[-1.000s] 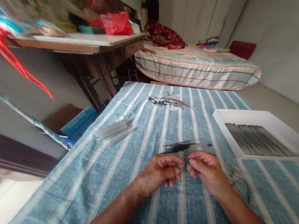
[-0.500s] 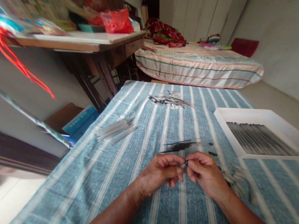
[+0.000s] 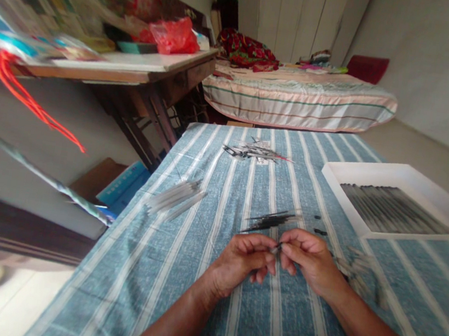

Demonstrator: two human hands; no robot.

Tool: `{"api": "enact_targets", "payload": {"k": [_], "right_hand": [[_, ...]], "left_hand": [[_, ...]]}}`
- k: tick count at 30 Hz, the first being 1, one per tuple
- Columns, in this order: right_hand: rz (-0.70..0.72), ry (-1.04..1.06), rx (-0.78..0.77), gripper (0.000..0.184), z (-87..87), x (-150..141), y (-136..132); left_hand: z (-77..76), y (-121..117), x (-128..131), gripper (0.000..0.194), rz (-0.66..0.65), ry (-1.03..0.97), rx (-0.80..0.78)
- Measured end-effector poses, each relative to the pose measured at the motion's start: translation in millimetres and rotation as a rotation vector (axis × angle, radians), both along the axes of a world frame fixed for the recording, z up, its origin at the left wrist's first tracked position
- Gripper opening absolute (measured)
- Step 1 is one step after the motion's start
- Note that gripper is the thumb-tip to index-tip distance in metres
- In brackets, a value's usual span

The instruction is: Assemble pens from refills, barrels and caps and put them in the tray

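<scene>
My left hand (image 3: pixel 242 259) and my right hand (image 3: pixel 308 260) meet fingertip to fingertip above the blue striped cloth (image 3: pixel 177 272). Both are closed in a pinch on one small dark, thin piece (image 3: pixel 278 247) held between them. Just beyond the fingers lies a small pile of thin black sticks (image 3: pixel 269 221). A bundle of clear, pale tubes (image 3: pixel 175 197) rests to the left. Further back sits a heap of mixed dark and silvery thin parts (image 3: pixel 255 151). Blurred small pieces (image 3: pixel 362 271) lie right of my right hand.
A white tray (image 3: pixel 376 174) with rows of dark sticks stands at the right. A cluttered wooden table (image 3: pixel 109 67) with a red bag is at the left, boxes on the floor below it. A bed (image 3: pixel 300 98) stands at the back.
Both hands have stayed pinched together and shifted slightly; the fingertips closed tighter on the small piece. The view has drifted a little.
</scene>
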State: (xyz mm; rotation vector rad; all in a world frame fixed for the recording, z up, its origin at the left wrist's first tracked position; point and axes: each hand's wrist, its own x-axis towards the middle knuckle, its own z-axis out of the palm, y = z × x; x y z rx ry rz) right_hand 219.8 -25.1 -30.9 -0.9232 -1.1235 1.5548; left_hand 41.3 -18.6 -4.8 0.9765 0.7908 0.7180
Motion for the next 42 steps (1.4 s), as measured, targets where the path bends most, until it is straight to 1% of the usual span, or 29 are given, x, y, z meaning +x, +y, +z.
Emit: {"api": "enact_targets", "payload": {"k": [9, 16, 21, 27, 34, 37, 39, 42], "right_hand": [[-0.001, 0.059, -0.018, 0.023, -0.9, -2, -1], [0.014, 0.000, 0.011, 0.021, -2.0, -1, -1], [0.034, -0.125, 0.070, 0.021, -3.1, 3, 0], [0.050, -0.312, 0.174, 0.023, -1.8, 11, 2], [0.126, -0.475, 0.274, 0.021, 7.2, 14, 3], [0.157, -0.528, 0.298, 0.022, 8.8, 13, 3], [0.168, -0.595, 0.337, 0.027, 8.0, 13, 3], [0.184, -0.677, 0.372, 0.038, 5.1, 14, 4]], "left_hand": [[-3.0, 0, 0, 0.025, -0.009, 0.005, 0.011], [0.4, 0, -1, 0.023, -0.007, 0.007, -0.005], [0.9, -1, -1, 0.024, -0.018, 0.057, 0.024], [2.8, 0, -1, 0.017, -0.033, 0.126, 0.051], [5.9, 1, -3, 0.013, -0.092, 0.203, 0.062], [6.4, 0, -2, 0.009, -0.089, 0.215, 0.072], [6.9, -1, -1, 0.008, -0.082, 0.214, 0.068], [8.0, -2, 1, 0.008, -0.085, 0.216, 0.057]]}}
